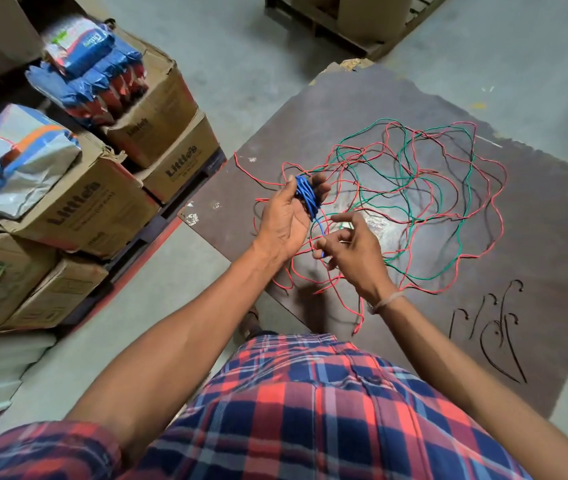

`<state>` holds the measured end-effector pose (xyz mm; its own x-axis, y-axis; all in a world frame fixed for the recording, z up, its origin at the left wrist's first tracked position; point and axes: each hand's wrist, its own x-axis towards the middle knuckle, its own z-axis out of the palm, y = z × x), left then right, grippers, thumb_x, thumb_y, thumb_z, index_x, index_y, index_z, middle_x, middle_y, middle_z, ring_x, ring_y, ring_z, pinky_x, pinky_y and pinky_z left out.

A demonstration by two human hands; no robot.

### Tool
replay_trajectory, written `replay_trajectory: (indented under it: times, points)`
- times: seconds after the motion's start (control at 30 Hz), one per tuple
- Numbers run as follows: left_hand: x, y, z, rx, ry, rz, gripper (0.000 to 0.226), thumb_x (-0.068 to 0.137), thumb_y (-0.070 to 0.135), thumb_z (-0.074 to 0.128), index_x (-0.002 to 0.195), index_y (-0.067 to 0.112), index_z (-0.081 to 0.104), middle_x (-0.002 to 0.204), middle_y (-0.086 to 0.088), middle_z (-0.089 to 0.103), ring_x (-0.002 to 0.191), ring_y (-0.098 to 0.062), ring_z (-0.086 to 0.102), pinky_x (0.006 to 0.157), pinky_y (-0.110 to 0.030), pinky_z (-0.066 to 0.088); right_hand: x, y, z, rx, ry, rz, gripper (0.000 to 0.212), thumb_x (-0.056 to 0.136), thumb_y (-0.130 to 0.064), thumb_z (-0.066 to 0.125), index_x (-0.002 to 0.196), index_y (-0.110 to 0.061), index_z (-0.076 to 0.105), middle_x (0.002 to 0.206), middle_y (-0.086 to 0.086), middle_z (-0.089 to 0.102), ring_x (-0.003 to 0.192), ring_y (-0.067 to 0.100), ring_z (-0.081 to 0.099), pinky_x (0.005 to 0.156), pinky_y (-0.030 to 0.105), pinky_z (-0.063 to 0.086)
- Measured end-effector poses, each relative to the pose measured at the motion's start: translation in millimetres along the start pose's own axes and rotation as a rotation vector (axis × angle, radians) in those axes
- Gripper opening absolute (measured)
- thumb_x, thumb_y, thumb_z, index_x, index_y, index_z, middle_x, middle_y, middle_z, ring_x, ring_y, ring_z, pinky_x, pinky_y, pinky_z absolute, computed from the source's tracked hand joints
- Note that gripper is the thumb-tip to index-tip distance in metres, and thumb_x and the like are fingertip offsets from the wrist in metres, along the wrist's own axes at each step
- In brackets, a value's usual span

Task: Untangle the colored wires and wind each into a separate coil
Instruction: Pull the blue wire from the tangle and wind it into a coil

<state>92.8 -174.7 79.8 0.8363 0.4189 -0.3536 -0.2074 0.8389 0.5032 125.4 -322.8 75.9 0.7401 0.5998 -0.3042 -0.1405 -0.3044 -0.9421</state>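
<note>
We are standing over a dark board point(535, 237) lying on the concrete floor, with stacked cartons point(158, 109) off to our left. Across the middle of the board the tangle of red wire point(483, 220) and green wire point(431, 188) is sprawling in loose, overlapping loops; a darker strand seems to be running among them, though we cannot make it out clearly. These wires are looking light and springy, thinly insulated and holding their kinks, so we are judging that they will slide over one another easily yet snag wherever loops cross. The best hold, in our view, is a free end such as the red one near the board's left edge, fed out hand over hand.

Above the near part of the tangle, our left hand point(286, 216) is grasping the blue coil point(306, 195), fingers curling around the bundled turns. From the coil a short blue tail point(320, 237) is hanging down to our right hand point(351, 247), whose thumb and fingertips are pinching it near its end. The tail is short, so we are judging the blue winding nearly complete.
</note>
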Motion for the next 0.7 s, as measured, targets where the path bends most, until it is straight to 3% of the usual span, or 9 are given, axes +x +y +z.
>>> replay_trajectory:
  times: [0.13, 0.27, 0.4, 0.57, 0.7]
  points:
    - [-1.4, -6.2, 7.3, 0.060, -0.031, 0.062, 0.046, 0.111, 0.027, 0.027, 0.110, -0.005, 0.059, 0.101, -0.012, 0.075, 0.092, -0.019, 0.074, 0.088, -0.027, 0.057, 2.6, -14.5, 1.6, 0.206, 0.046, 0.087, 0.011, 0.092, 0.007, 0.061, 0.098, -0.001, 0.066, 0.081, 0.021, 0.070, 0.065, 0.020, 0.072, 0.056, 0.027, 0.054]
    - [-1.9, -6.9, 11.0, 0.086, -0.039, 0.032, 0.047, 0.110, 0.032, 0.028, 0.113, -0.002, 0.061, 0.107, -0.011, 0.074, 0.097, -0.017, 0.072, 0.089, -0.028, 0.056, 6.3, -25.3, -5.7, 0.321, 0.034, 0.082, 0.021, 0.095, 0.010, 0.049, 0.103, 0.009, 0.068, 0.085, 0.024, 0.072, 0.069, 0.024, 0.074, 0.067, 0.028, 0.061]
    - [-0.3, -1.9, 17.3, 0.094, -0.046, 0.011, 0.049, 0.111, 0.034, 0.026, 0.114, -0.001, 0.060, 0.109, -0.012, 0.073, 0.100, -0.017, 0.072, 0.087, -0.029, 0.054, 8.3, -24.3, -12.3, 0.182, 0.034, -0.094, 0.016, 0.095, 0.008, 0.059, 0.108, 0.007, 0.070, 0.087, 0.019, 0.076, 0.079, 0.025, 0.076, 0.074, 0.031, 0.062]
    - [1.5, -1.2, 20.1, 0.083, -0.006, 0.041, 0.046, 0.111, 0.029, 0.025, 0.112, -0.002, 0.059, 0.106, -0.013, 0.075, 0.099, -0.021, 0.073, 0.099, -0.036, 0.052, 17.0, -31.3, -20.8, -0.261, 0.262, -0.481, 0.007, 0.087, -0.007, 0.075, 0.092, -0.011, 0.079, 0.085, 0.005, 0.071, 0.076, 0.023, 0.068, 0.071, 0.035, 0.055]
    - [0.7, -2.4, 19.3, 0.002, 0.070, -0.006, 0.041, 0.111, 0.026, 0.026, 0.098, 0.003, 0.058, 0.077, -0.006, 0.069, 0.069, -0.015, 0.067, 0.076, -0.029, 0.056, 22.7, -37.0, -15.5, -0.262, 0.231, -0.471, 0.006, 0.086, -0.008, 0.072, 0.089, -0.011, 0.076, 0.083, 0.005, 0.070, 0.067, 0.019, 0.072, 0.065, 0.047, 0.059]
